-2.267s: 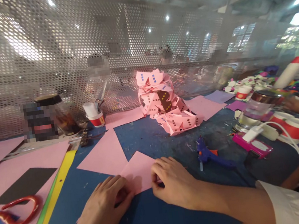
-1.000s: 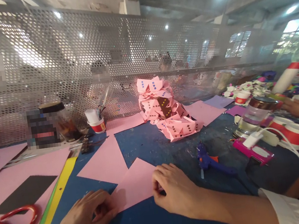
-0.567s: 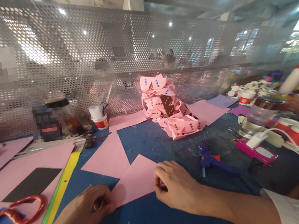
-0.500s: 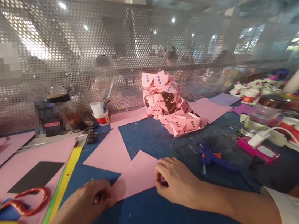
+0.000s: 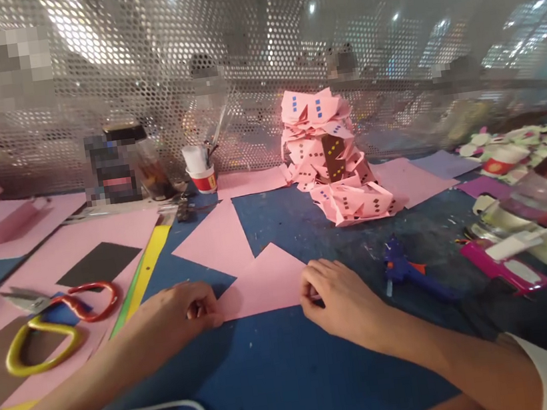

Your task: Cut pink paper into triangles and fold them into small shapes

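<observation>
A piece of pink paper [image 5: 266, 283] with a pointed top lies on the blue table between my hands. My left hand [image 5: 193, 306] has its fingers curled and pinches the paper's left corner. At the right corner, my right hand [image 5: 332, 291] pinches the same paper, fingertips partly hidden. Just behind it lies a second pink sheet [image 5: 217, 239], cut to a point. Farther back stands a stack of folded pink paper pieces [image 5: 333, 163] marked with small blue, black and yellow squares.
A blue glue gun [image 5: 413, 270] lies to the right, beside a magenta device [image 5: 506, 265] with a white cable. Scissors [image 5: 61, 314] with red and yellow handles rest on paper sheets at left. A paper cup [image 5: 203, 179] holding tools stands before the perforated metal screen [image 5: 234, 55].
The view has tilted down and turned left, showing more of the scissors and a white cable at the front. Both hands remain at the paper's corners. Another person's hand at right has left view.
</observation>
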`<state>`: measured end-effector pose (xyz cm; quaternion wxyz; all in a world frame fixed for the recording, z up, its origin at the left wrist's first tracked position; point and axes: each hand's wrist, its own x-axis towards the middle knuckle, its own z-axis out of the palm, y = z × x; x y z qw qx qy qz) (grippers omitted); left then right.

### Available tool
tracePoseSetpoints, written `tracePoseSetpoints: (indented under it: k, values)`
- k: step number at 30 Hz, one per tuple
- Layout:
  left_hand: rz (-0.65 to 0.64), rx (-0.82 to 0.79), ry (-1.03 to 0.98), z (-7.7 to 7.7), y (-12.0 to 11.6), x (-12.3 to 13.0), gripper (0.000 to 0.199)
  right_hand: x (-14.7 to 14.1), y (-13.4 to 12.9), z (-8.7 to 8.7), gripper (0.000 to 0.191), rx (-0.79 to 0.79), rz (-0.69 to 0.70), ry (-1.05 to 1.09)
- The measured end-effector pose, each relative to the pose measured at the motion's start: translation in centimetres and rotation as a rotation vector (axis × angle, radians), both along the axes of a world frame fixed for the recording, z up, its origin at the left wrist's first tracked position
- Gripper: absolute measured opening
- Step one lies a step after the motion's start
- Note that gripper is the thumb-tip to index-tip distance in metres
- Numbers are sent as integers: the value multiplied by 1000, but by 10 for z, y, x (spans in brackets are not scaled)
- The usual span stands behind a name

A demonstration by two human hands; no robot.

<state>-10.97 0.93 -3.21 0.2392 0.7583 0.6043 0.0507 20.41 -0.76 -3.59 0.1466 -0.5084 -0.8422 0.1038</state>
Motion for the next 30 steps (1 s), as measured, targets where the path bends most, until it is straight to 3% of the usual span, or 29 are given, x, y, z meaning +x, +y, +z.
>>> tracePoseSetpoints:
  k: [13,22,30]
  values:
    - [-43,-89,32,0,6,-10,19,21,7,18,16,-111,5,-90]
    - [-50,-114,132,19,6,-12,28,31,5,30,16,-164,26,-118]
    - [-63,-115,125,13,11,-30,29,43,7,30,16,-172,56,-137]
